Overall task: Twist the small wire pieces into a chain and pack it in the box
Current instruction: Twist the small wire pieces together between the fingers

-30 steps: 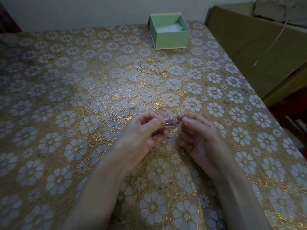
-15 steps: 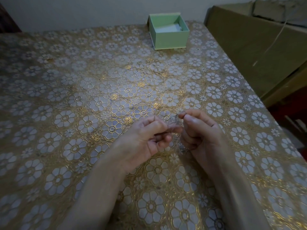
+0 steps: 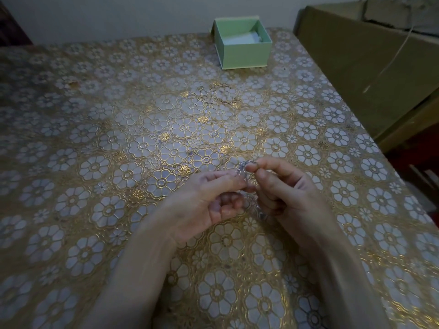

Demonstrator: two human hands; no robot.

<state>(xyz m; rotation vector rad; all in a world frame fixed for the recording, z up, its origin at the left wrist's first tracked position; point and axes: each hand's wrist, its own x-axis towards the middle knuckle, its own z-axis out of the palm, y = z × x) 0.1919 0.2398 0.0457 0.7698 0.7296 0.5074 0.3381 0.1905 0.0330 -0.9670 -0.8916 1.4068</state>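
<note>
The left hand (image 3: 209,200) and right hand (image 3: 285,188) are meeting fingertip to fingertip, each pinching the thin, glinting silvery wire chain (image 3: 243,170) between thumb and forefinger. A knotted, looped stretch is sitting between the two pinches, while more links are dangling below the curled fingers. Both are hovering over the glossy gold-and-white floral embossed tablecloth (image 3: 118,150). Well beyond the fingertips, the square pale-green cardboard box (image 3: 244,54) is standing open.
</note>
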